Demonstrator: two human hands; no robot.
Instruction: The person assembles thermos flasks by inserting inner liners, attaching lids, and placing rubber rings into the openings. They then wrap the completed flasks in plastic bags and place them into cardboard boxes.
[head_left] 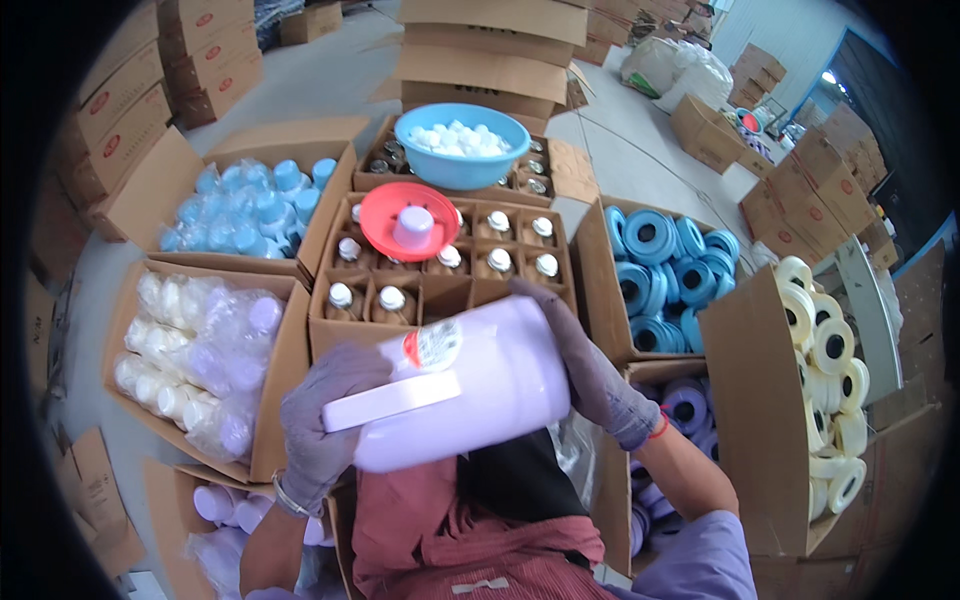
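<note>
A lilac thermos jug (505,375) with a handle (392,400) and a round red-and-white label lies tilted across my front, held between both gloved hands. My left hand (325,410) is closed at its left end beside the handle, some fingers hidden behind it. My right hand (590,370) is wrapped around the jug's right end, palm against it. Just beyond the jug stands a divided carton (440,300) with several white-stoppered bottles (392,303) in its cells. A red dish (375,215) with a pale lilac cup (414,227) in it rests on top of the carton.
A blue basin (410,150) of small white pieces sits on a farther carton. Left are cartons of bagged blue cups (270,210) and white and lilac cups (190,390). Right are cartons of blue rings (650,235), purple rings (685,405) and cream rings (833,347).
</note>
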